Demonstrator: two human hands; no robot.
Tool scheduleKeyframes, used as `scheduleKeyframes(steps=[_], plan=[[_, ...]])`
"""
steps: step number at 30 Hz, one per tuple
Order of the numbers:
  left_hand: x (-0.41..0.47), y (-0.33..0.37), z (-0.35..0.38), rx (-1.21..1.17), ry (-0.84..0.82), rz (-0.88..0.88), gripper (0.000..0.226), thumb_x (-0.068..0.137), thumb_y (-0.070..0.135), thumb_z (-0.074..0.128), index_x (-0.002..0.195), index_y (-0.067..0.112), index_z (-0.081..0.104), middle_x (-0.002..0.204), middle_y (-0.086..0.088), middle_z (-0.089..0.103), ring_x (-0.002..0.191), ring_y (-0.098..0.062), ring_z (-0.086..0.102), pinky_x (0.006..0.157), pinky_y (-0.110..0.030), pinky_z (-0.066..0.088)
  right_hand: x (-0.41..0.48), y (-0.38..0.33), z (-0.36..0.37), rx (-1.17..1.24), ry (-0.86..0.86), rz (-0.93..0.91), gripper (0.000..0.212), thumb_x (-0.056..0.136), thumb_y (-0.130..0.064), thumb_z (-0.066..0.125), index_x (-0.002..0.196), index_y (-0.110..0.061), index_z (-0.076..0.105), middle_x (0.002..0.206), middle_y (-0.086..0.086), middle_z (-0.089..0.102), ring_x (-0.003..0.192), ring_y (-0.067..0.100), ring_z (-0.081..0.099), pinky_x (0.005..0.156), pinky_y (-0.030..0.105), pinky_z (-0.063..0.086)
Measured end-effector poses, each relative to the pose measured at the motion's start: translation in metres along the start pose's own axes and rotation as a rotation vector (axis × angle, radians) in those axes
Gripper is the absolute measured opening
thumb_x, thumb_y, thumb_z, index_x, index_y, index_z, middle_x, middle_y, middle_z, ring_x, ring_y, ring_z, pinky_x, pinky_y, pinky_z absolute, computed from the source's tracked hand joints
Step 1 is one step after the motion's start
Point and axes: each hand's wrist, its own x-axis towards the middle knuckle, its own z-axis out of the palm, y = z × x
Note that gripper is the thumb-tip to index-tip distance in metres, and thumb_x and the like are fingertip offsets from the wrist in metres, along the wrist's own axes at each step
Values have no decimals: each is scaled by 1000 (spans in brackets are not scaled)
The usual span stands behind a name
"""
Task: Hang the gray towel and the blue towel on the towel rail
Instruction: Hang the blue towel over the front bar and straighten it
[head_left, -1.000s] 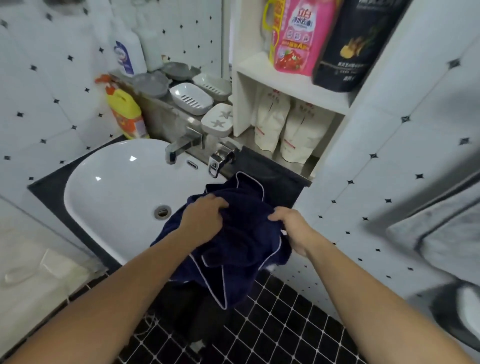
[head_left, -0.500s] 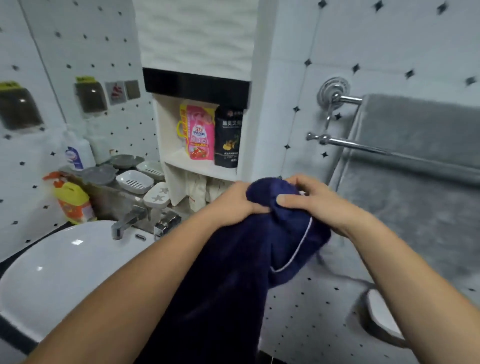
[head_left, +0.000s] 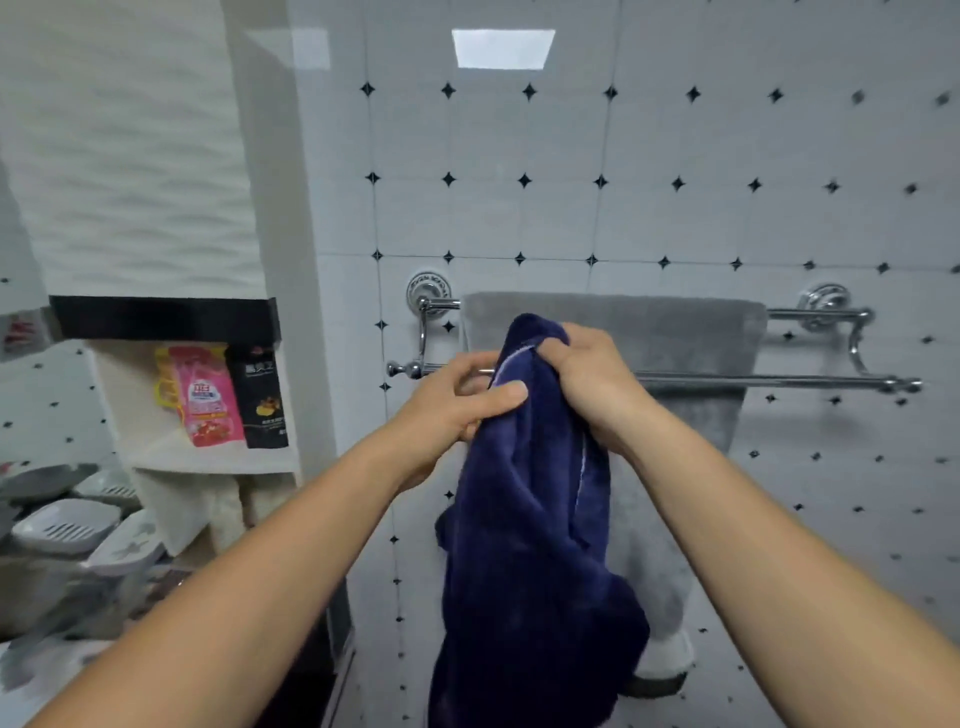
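Item: blue towel (head_left: 524, 519), bunched, held up just in front of the towel rail (head_left: 779, 383).

My left hand (head_left: 447, 415) and right hand (head_left: 592, 384) grip its top edge close together at the height of the rail's front bar, fingers (head_left: 498, 392) curled and pinching the cloth. I judge this is to find the hem before spreading it. The rest hangs loose below the rail, beneath my fingers. Gray towel (head_left: 675, 338): draped over the rail's back bar, behind the blue one. The front bar runs on past my right hand and is the likely place for the blue towel.
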Motion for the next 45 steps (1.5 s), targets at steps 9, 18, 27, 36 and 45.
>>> scheduleKeyframes(steps=[9, 18, 27, 36, 45], plan=[[32, 15, 53, 171, 182, 74, 26, 87, -5, 50, 86, 11, 71, 74, -4, 70, 69, -17, 63, 67, -27, 51, -23, 15, -54, -707, 36, -241, 11, 85, -20, 55, 73, -17, 56, 68, 0, 61, 69, 24, 53, 62, 36, 39], [43, 38, 60, 57, 234, 183, 31, 84, -3, 46, 75, 16, 68, 59, 9, 67, 55, -7, 60, 54, -18, 49, -69, 164, -105, -679, 9, 359, 8, 77, -11, 61, 75, -4, 65, 68, 12, 63, 71, 30, 58, 54, 30, 39], [45, 23, 19, 517, 233, 132, 16, 80, 22, 56, 81, 17, 71, 67, 9, 68, 66, -13, 60, 65, -27, 48, -61, 181, -131, -18, 373, 531, 27, 66, -4, 38, 74, -5, 63, 68, 12, 60, 65, 25, 56, 62, 31, 41], [30, -29, 10, 768, 42, -157, 30, 86, 9, 59, 114, 17, 60, 88, -3, 69, 76, -22, 65, 81, -32, 54, -20, 72, -93, -283, 58, -74, 19, 96, -8, 48, 95, -11, 68, 94, -1, 66, 90, 12, 57, 86, 26, 41], [40, 4, 75, 327, -22, 113, 20, 80, -8, 65, 96, 4, 70, 86, -7, 70, 77, -12, 61, 74, -29, 51, -14, 22, -67, -279, -19, -187, 14, 82, -27, 74, 84, -19, 62, 80, -3, 66, 72, 10, 58, 71, 27, 47]])
